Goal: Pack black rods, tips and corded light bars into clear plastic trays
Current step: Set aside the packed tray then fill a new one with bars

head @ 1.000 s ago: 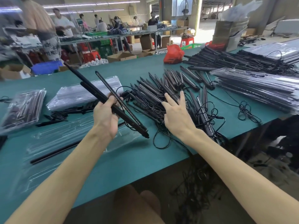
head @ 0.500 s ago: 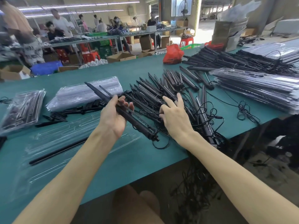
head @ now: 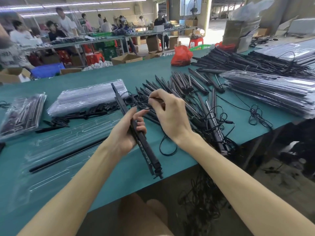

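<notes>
The table [head: 126,178] is plain teal green, and almost all that lies on it is black: the light bars [head: 144,147] raised over its near edge, the heap of bars [head: 180,86] at its middle, the cords [head: 254,114] toward its right edge and the long rod [head: 68,155] on its left part; one bar [head: 209,111] right of the middle carries a row of small white dots. The stack of trays [head: 88,97] on the table's left half is clear with pale grey glints, and the bag [head: 180,56] at its far edge is red-orange. Behind the far edge are a blue crate [head: 47,69], green crates [head: 105,44], red stools [head: 94,57] and brown boxes [head: 127,59].
</notes>
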`<move>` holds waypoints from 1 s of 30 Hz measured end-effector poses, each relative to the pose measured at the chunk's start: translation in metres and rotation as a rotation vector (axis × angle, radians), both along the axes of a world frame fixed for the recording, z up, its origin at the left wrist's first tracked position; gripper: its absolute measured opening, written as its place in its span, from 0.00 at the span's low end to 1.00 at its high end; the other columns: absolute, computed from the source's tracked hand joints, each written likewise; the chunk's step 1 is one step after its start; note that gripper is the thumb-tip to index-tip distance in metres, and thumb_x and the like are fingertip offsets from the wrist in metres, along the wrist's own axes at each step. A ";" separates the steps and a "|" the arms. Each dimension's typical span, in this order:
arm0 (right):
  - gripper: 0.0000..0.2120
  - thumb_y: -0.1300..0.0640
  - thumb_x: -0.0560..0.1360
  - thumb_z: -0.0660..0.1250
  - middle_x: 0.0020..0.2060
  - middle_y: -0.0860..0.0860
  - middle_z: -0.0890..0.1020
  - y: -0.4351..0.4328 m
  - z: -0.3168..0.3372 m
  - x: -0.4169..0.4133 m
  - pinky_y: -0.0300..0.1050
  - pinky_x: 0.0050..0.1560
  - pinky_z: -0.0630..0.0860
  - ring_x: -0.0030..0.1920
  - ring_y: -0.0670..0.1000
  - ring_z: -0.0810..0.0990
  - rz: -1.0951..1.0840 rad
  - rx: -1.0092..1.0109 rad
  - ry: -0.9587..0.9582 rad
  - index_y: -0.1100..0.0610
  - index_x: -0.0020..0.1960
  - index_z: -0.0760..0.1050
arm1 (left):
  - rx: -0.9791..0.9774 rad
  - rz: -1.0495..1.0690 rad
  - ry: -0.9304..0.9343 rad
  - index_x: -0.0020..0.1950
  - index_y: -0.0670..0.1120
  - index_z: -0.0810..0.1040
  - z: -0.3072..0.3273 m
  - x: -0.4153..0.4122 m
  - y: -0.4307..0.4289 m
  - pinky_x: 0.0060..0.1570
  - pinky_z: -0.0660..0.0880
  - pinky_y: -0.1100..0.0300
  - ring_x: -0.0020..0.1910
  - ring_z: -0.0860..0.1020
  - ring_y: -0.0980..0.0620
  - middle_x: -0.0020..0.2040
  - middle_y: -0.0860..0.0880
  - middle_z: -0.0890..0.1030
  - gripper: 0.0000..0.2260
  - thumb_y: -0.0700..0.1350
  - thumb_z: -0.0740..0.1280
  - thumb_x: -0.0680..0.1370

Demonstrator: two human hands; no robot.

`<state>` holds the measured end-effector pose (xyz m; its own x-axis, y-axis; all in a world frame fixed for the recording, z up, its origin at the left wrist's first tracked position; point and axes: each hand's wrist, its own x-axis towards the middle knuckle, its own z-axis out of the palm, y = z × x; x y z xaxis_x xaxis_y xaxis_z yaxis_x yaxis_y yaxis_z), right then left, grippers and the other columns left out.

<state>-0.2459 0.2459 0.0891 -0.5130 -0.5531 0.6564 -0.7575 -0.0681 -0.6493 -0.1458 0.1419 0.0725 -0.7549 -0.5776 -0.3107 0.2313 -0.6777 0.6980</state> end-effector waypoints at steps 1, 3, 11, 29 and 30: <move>0.04 0.59 0.80 0.67 0.43 0.50 0.84 -0.003 -0.002 0.002 0.53 0.50 0.77 0.46 0.52 0.81 0.029 0.006 -0.057 0.58 0.51 0.80 | -0.023 0.002 0.038 0.58 0.40 0.79 0.001 0.000 0.001 0.26 0.68 0.68 0.31 0.72 0.58 0.36 0.51 0.73 0.18 0.54 0.62 0.83; 0.04 0.59 0.80 0.68 0.41 0.50 0.85 -0.007 -0.007 0.005 0.54 0.51 0.78 0.45 0.52 0.83 0.058 0.013 -0.142 0.59 0.50 0.81 | -0.056 0.002 0.123 0.58 0.43 0.80 0.002 0.000 0.001 0.33 0.72 0.66 0.42 0.79 0.53 0.48 0.46 0.81 0.18 0.55 0.59 0.84; 0.05 0.57 0.78 0.71 0.44 0.52 0.84 -0.013 -0.022 0.004 0.41 0.50 0.77 0.45 0.47 0.81 0.035 0.052 -0.314 0.58 0.49 0.84 | -0.297 0.048 0.110 0.61 0.42 0.80 -0.005 0.014 0.005 0.66 0.73 0.53 0.59 0.81 0.51 0.58 0.47 0.84 0.15 0.49 0.67 0.79; 0.15 0.59 0.82 0.65 0.53 0.53 0.81 0.055 -0.043 -0.036 0.53 0.54 0.77 0.54 0.55 0.79 -0.084 0.559 0.175 0.57 0.68 0.75 | -0.070 0.400 0.337 0.48 0.40 0.76 0.033 0.031 -0.047 0.53 0.82 0.51 0.45 0.85 0.50 0.42 0.46 0.85 0.06 0.40 0.63 0.83; 0.15 0.61 0.81 0.65 0.52 0.54 0.82 0.055 -0.041 -0.038 0.54 0.53 0.78 0.51 0.55 0.81 -0.106 0.496 0.159 0.58 0.67 0.76 | -0.084 0.402 0.315 0.46 0.41 0.77 0.033 0.032 -0.049 0.52 0.82 0.52 0.42 0.85 0.51 0.40 0.47 0.84 0.06 0.40 0.64 0.82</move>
<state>-0.2835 0.3007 0.0482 -0.4984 -0.7673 0.4035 -0.8352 0.3002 -0.4608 -0.1139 0.0930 0.1060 -0.5176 -0.8545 -0.0441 0.6694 -0.4365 0.6012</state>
